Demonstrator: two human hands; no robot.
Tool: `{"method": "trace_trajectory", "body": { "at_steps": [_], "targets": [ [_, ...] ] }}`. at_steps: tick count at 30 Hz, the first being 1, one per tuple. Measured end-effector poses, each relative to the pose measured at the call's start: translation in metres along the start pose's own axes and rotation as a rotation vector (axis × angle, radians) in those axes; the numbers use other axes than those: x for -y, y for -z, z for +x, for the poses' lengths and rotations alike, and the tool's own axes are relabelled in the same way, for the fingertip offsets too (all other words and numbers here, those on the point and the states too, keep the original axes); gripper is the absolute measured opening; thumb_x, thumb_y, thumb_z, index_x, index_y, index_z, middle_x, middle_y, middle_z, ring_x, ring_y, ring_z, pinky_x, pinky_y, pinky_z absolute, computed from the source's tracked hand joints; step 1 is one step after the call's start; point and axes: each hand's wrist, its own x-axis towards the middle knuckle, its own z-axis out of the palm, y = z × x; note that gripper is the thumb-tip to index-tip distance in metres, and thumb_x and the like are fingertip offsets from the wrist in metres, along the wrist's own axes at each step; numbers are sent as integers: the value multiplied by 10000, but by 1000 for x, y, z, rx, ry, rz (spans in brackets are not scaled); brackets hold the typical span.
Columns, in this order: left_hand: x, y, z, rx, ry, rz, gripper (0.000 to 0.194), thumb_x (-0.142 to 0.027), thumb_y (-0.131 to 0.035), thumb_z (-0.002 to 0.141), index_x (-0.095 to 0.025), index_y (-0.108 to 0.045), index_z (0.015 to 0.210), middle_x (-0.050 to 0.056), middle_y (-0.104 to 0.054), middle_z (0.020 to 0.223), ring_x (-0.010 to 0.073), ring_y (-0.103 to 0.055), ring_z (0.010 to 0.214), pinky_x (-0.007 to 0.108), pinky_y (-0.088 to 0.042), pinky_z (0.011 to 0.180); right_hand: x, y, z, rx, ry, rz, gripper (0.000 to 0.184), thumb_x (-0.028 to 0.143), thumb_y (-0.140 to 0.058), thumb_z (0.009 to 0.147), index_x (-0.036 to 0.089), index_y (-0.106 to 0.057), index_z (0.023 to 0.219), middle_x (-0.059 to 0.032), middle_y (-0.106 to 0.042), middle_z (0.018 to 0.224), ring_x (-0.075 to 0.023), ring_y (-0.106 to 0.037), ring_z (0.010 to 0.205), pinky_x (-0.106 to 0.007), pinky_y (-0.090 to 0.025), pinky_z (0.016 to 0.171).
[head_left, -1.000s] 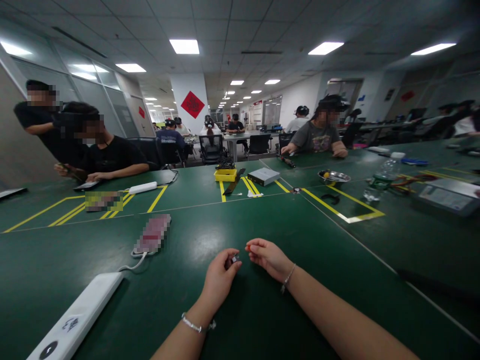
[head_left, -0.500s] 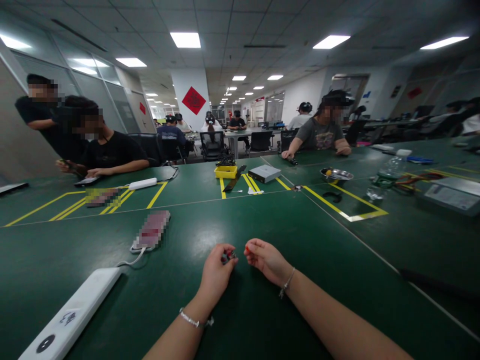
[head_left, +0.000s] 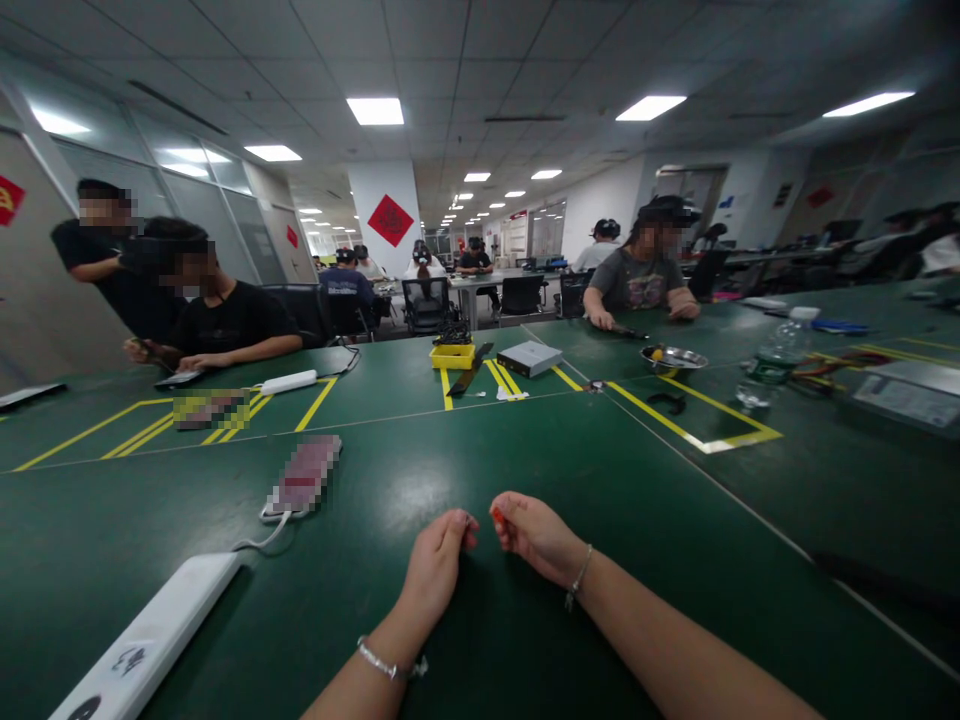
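Observation:
Just above the green table (head_left: 525, 640), my left hand (head_left: 435, 565) is closed, thumb against curled fingers. It grips a small metallic piece (head_left: 468, 520), with only a speck showing at the fingertips; its kind cannot be made out. A short gap to the right, my right hand (head_left: 536, 535) pinches a small orange-red piece (head_left: 498, 515) between thumb and forefinger. Most of that piece is covered by the fingers. The two hands face each other and do not touch.
At the left lie a white power strip (head_left: 161, 630) and a phone (head_left: 304, 475) on a cable. Farther back are a yellow tray (head_left: 452, 358), a grey box (head_left: 530, 358), a metal bowl (head_left: 694, 358) and a water bottle (head_left: 780, 355). Several people sit around.
My left hand has turned, its fingers curling inward so that the small red-and-metal piece is now mostly hidden. The orange-red piece stays in my right hand. The view has tilted slightly up.

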Motion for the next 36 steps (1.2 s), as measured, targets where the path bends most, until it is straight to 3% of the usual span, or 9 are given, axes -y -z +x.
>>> {"method": "trace_trajectory", "body": {
  "at_steps": [9,17,23,28,36],
  "targets": [
    [-7,1,-1,22,-24,82,355,-443,-380,818,-186,-602,714,19,-608,668,175,-555,686,256,-410,658,-1,1,0,-18,11,-4,303,274,-770,507,151,-556,683,30,-546,635,-76,-489,567,-256,-378,611],
    [-4,0,0,-23,-2,109,157,-305,-542,719,-190,-594,813,1,-601,736,159,-545,681,265,-411,650,2,-4,-3,-21,6,-33,329,399,-715,571,158,-512,667,29,-547,589,-72,-478,521,-247,-368,566],
    [1,-2,0,-68,-22,106,124,-210,-593,631,-197,-574,753,-16,-590,728,150,-549,683,266,-420,654,-2,-3,-1,-51,14,-25,338,420,-708,573,162,-513,670,38,-537,563,-67,-463,490,-240,-357,534],
    [-2,-1,0,-89,-34,126,110,-212,-605,628,-196,-568,730,-25,-590,692,149,-552,665,270,-421,644,-7,-4,-3,-111,39,36,336,279,-785,466,157,-537,657,38,-546,599,-74,-490,534,-247,-379,569],
    [-12,-4,-6,-108,-125,259,59,-245,-582,683,-199,-585,720,-10,-594,705,151,-538,673,268,-401,636,-15,-14,-3,-233,94,20,322,317,-764,480,142,-598,693,21,-565,582,-68,-454,507,-243,-348,541]
  ]
}}
